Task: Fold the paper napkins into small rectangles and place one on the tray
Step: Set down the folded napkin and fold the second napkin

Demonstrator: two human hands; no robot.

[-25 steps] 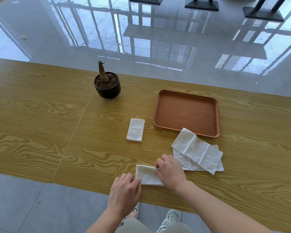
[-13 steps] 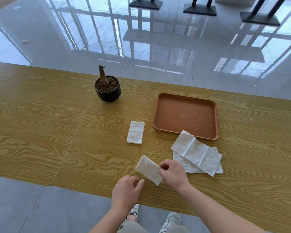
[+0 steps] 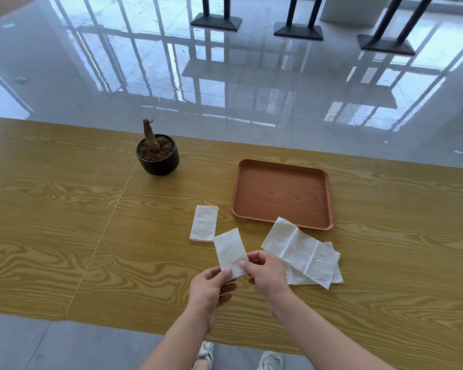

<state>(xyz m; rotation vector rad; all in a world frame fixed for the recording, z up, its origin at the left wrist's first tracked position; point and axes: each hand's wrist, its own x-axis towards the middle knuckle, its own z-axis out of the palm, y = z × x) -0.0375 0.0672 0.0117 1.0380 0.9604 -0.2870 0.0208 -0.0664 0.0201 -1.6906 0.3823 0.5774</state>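
A folded white napkin (image 3: pixel 229 249) is held up above the table, its lower end pinched by my left hand (image 3: pixel 210 289) and my right hand (image 3: pixel 265 272). Another folded napkin (image 3: pixel 204 223) lies flat on the table just beyond it, to the left of the tray. Unfolded napkins (image 3: pixel 304 253) lie in a loose pile to the right of my right hand, one corner reaching the tray's near edge. The brown tray (image 3: pixel 282 193) sits behind them with nothing on it.
A black pot (image 3: pixel 157 157) with soil and a bare stump stands at the back left of the wooden table (image 3: pixel 64 222). A seam runs through the tabletop left of the napkins. Shiny tiled floor and black stands lie beyond the far edge.
The folded napkin was pressed flat on the table near the front edge; both hands have lifted it and turned it upright, moving it up and away from me.
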